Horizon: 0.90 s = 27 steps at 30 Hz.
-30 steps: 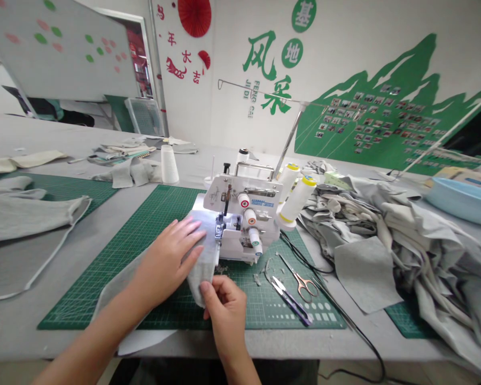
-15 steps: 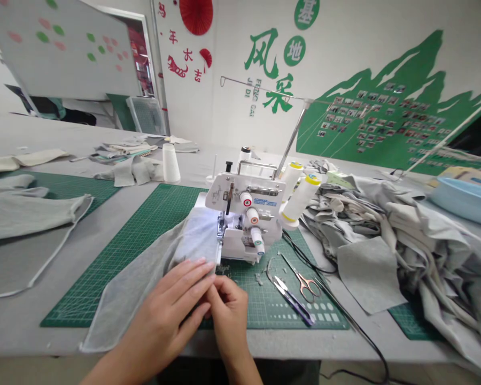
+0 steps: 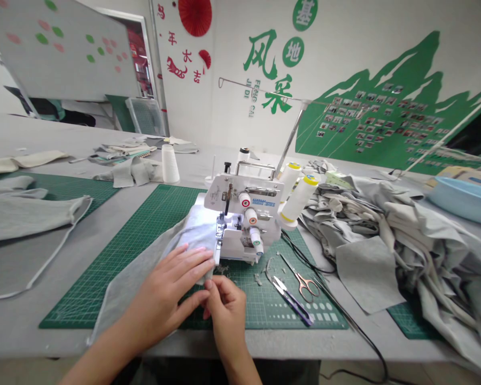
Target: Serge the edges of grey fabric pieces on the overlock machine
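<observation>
A white overlock sewing machine stands on a green cutting mat, its lamp lit over the needle area. Grey fabric lies on the machine's bed and trails down to the left across the mat. Flat on this fabric rests my left hand, fingers stretched toward the machine and thumb apart from them. Just right of it, my right hand pinches the fabric's near edge between thumb and forefinger, below the presser foot.
Small scissors and thread snips lie right of the machine beside black cables. A large heap of grey fabric and a blue basin are at the right. Left are a thread cone and more cloth.
The fabric has moved up toward the needle, its trailing end drawn in a little. My left hand has shifted slightly left and up, its thumb further from the fingers.
</observation>
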### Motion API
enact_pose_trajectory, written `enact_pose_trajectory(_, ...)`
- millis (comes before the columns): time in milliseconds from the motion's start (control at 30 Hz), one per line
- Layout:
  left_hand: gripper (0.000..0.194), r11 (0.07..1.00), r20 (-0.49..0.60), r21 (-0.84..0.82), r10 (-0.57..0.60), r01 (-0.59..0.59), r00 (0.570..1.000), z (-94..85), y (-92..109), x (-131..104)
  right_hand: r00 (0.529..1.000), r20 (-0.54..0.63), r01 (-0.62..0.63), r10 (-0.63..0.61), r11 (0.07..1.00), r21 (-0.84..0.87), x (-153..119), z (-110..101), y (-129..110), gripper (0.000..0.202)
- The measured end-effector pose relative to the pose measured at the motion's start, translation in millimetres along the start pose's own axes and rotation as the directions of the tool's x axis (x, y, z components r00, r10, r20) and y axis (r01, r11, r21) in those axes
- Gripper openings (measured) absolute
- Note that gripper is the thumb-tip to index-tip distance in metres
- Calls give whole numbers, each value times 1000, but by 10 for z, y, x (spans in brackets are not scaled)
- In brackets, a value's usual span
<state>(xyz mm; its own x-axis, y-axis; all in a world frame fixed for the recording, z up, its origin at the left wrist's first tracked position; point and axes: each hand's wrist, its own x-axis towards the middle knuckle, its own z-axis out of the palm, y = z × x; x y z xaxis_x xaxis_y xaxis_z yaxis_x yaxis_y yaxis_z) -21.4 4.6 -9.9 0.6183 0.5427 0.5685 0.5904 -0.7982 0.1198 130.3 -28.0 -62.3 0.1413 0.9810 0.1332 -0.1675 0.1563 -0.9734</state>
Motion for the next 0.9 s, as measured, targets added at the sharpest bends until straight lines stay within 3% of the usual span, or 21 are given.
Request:
enact_pose_trajectory(167, 42, 998, -73, 1, 64, -64, 995, 23, 17, -36, 1000, 3, 13, -13, 1000, -25, 0, -6, 19, 38)
enact_pose_trajectory(333, 45, 998, -133, -38, 41, -47, 990, 44, 63, -111, 1000, 14, 7, -7, 1000, -22, -1, -2, 23, 35)
enact_pose_trajectory(900, 49, 998, -18, 14, 54, -53, 998, 6, 6, -24, 999, -28, 40, -40, 999, -6, -3, -13, -1, 33)
